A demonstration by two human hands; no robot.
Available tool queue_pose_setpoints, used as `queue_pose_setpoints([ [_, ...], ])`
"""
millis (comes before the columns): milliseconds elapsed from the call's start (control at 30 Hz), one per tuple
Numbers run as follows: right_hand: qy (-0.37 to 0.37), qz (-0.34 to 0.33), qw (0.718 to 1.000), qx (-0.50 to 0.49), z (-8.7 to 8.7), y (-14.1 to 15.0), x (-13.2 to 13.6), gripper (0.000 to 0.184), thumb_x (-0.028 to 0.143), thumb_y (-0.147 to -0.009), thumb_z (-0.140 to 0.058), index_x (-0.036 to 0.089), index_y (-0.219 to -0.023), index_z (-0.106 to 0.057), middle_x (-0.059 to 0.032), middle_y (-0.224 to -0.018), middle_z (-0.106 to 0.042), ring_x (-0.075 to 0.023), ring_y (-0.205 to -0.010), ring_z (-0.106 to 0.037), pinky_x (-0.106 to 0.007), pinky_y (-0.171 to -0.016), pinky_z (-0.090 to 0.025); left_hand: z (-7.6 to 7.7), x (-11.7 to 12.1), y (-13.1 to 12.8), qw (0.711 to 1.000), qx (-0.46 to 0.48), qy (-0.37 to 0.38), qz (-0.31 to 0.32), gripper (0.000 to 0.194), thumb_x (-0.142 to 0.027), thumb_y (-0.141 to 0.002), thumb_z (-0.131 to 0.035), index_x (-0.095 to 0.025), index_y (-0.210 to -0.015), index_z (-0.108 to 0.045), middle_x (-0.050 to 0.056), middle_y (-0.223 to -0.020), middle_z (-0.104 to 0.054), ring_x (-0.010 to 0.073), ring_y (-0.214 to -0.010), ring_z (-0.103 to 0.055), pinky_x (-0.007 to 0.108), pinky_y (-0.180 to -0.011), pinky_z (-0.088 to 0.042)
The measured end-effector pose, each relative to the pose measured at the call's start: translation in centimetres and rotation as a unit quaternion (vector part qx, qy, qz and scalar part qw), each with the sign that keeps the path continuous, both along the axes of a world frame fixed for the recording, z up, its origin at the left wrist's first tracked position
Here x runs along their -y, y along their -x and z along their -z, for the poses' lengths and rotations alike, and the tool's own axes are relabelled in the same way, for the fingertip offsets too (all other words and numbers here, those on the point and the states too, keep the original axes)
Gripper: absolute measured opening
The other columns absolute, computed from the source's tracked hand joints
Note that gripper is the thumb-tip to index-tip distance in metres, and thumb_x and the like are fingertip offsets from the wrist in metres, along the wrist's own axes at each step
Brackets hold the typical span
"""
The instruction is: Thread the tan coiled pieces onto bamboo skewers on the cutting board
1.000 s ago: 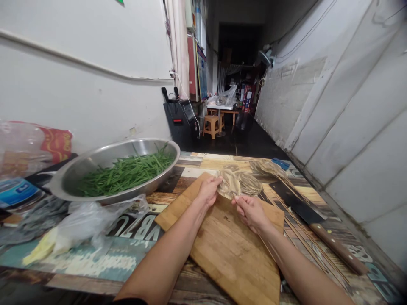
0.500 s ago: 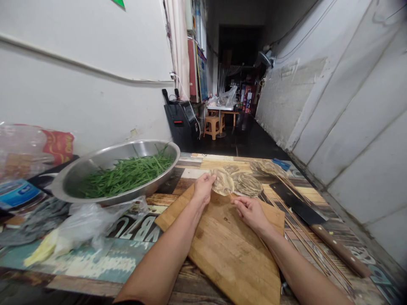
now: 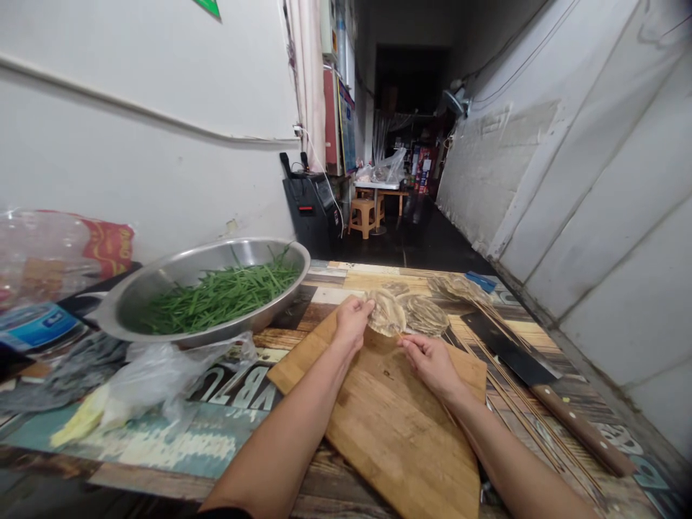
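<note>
Above the far edge of a wooden cutting board (image 3: 400, 418), my left hand (image 3: 354, 317) pinches the left rim of a thin, round, brownish sheet of food (image 3: 387, 314). My right hand (image 3: 427, 358) has thumb and fingers closed on a thin bamboo skewer (image 3: 400, 334), most of it hidden by the hand. The skewer's tip meets the sheet's lower edge; whether it passes through cannot be seen. Just behind lies a pile of similar round sheets (image 3: 424, 314). More sheets (image 3: 459, 288) sit farther right, with skewers running out of them.
A steel basin (image 3: 295, 259) of cut green stalks (image 3: 227, 295) stands left. Nearer are a clear plastic bag (image 3: 145, 386) and a grey cloth (image 3: 76, 375). Right of the board lie loose bamboo skewers (image 3: 527, 418) and a cleaver (image 3: 581, 429) with a wooden handle.
The view has shifted slightly, so everything appears a little further right. Both hands keep their hold on the sheet and the skewer; the sheet looks slightly turned.
</note>
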State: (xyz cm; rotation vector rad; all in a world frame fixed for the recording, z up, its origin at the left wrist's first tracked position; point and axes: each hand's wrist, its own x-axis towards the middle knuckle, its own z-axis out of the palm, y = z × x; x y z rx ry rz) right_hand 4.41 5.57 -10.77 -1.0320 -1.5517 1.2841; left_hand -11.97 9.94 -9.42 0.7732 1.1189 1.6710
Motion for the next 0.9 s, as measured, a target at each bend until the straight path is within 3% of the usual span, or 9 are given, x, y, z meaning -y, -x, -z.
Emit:
queue_pose_setpoints([
  [133, -0.013, 0.005, 1.000, 0.005, 0.0, 0.0, 0.2, 0.032, 0.044, -0.075, -0.053, 0.014, -0.075, -0.062, 0.0057, -0.045, -0.036, -0.0085, -0.042, -0.027, -0.022, -0.041, -0.017, -0.2, 0.3, 0.0, 0.996, -0.073, -0.032, -0.026, 0.033, -0.030, -0.056, -0.074, -0.015, -0.052, -0.045, -0.006, -0.048, -0.045, 0.0057, -0.048, -0.039, 0.018, -0.049, -0.029],
  [367, -0.007, 0.038, 0.999, 0.012, -0.4, 0.3, 0.5, 0.033, 0.046, -0.074, -0.053, 0.015, -0.066, -0.057, 0.0049, -0.045, -0.042, -0.0084, -0.040, -0.032, -0.021, -0.040, -0.023, -0.1, 0.6, -0.6, 0.995, -0.098, -0.032, -0.008, 0.032, -0.034, -0.056, -0.072, -0.015, -0.056, -0.046, -0.005, -0.052, -0.049, 0.0072, -0.052, -0.043, 0.018, -0.052, -0.031],
  [567, -0.013, 0.046, 0.999, 0.014, -0.1, 0.4, 0.2, 0.032, 0.045, -0.079, -0.051, 0.018, -0.062, -0.052, 0.0057, -0.043, -0.043, -0.0076, -0.036, -0.033, -0.021, -0.039, -0.024, -0.2, 0.0, -0.3, 1.000, 0.004, -0.015, 0.006, 0.036, -0.036, -0.050, -0.077, -0.014, -0.060, -0.050, -0.004, -0.053, -0.052, 0.0064, -0.050, -0.045, 0.019, -0.053, -0.035],
  [767, -0.064, -0.016, 0.994, 0.084, 0.1, 0.2, 0.4, 0.029, 0.037, -0.082, -0.044, 0.015, -0.075, -0.063, 0.0044, -0.047, -0.046, -0.0098, -0.041, -0.038, -0.022, -0.044, -0.029, -0.3, -1.3, 2.0, 0.987, 0.119, 0.012, -0.105, 0.037, -0.028, -0.044, -0.081, -0.012, -0.065, -0.055, -0.001, -0.058, -0.059, 0.0095, -0.054, -0.054, 0.023, -0.058, -0.042],
  [900, -0.114, -0.016, 0.986, 0.116, 0.1, 0.2, 0.5, 0.031, 0.034, -0.082, -0.043, 0.015, -0.073, -0.065, -0.0017, -0.063, -0.060, -0.0143, -0.059, -0.052, -0.024, -0.057, -0.038, 0.0, -1.6, 2.6, 0.986, 0.120, 0.012, -0.115, 0.036, -0.026, -0.044, -0.081, -0.012, -0.065, -0.054, -0.001, -0.059, -0.060, 0.0097, -0.054, -0.055, 0.023, -0.058, -0.043],
])
